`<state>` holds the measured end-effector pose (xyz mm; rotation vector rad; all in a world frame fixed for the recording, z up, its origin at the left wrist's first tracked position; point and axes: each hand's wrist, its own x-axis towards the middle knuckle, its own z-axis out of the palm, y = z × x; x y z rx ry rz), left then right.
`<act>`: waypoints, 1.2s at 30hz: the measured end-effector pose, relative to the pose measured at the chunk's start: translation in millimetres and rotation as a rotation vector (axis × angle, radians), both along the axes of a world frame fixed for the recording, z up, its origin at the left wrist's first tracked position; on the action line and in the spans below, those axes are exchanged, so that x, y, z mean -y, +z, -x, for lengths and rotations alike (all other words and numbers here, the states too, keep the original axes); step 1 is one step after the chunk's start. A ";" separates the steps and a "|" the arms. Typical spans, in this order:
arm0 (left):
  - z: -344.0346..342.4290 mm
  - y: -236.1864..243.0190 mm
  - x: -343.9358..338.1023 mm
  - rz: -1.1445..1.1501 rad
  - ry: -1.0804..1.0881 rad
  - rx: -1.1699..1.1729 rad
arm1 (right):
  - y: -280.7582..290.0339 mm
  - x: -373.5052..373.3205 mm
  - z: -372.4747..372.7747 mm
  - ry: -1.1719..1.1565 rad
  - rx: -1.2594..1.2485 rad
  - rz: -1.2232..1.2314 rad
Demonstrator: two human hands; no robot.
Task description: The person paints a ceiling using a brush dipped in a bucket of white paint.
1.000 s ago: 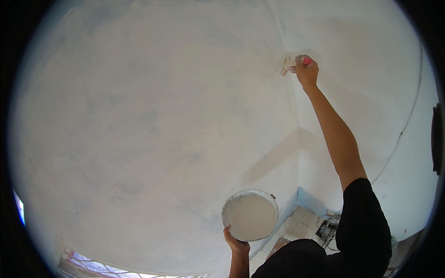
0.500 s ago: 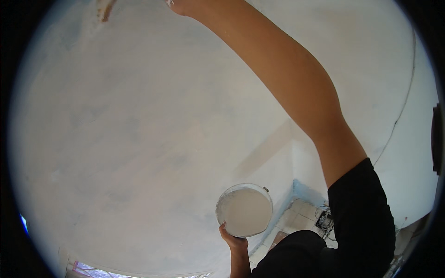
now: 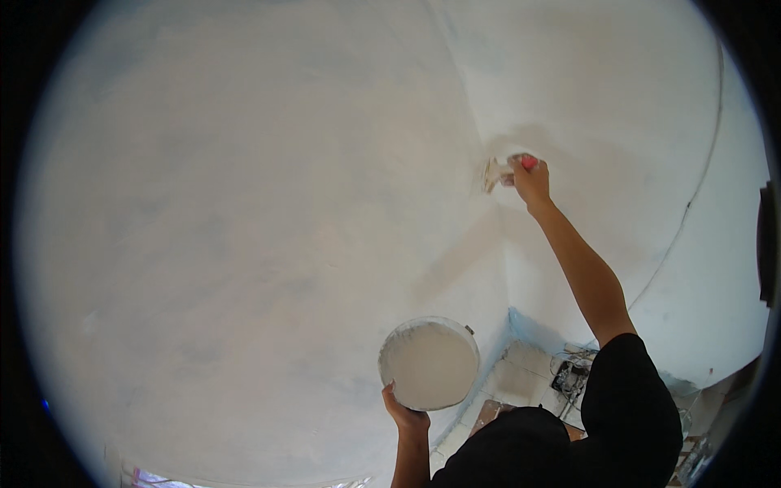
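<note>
My left hand (image 3: 408, 412) grips the rim of a round bucket (image 3: 386, 351), its thumb hooked over the edge. Off-white paint (image 3: 433, 366) fills much of the bucket. Up and to the right, my right hand (image 3: 530, 180) is closed around a paintbrush (image 3: 493, 175) with a red part at its handle. The bristles meet the wall near the corner where two pale walls join. Part of the handle is hidden by my fingers.
A patchy whitish wall (image 3: 244, 228) spreads across the left. A thin cable (image 3: 689, 203) runs down the right wall. Below are a light blue skirting band (image 3: 529, 327), floor tiles (image 3: 521, 376) and a dark tangle of wires (image 3: 572, 376).
My right hand has come down and to the right with the paintbrush, from the top left to the wall corner. The left hand and bucket have barely shifted.
</note>
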<state>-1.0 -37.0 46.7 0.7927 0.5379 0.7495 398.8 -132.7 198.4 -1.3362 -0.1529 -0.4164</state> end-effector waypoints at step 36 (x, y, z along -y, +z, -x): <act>-19.9 -30.3 -10.9 0.122 0.129 0.176 | -23.2 29.8 172.7 0.945 0.135 0.535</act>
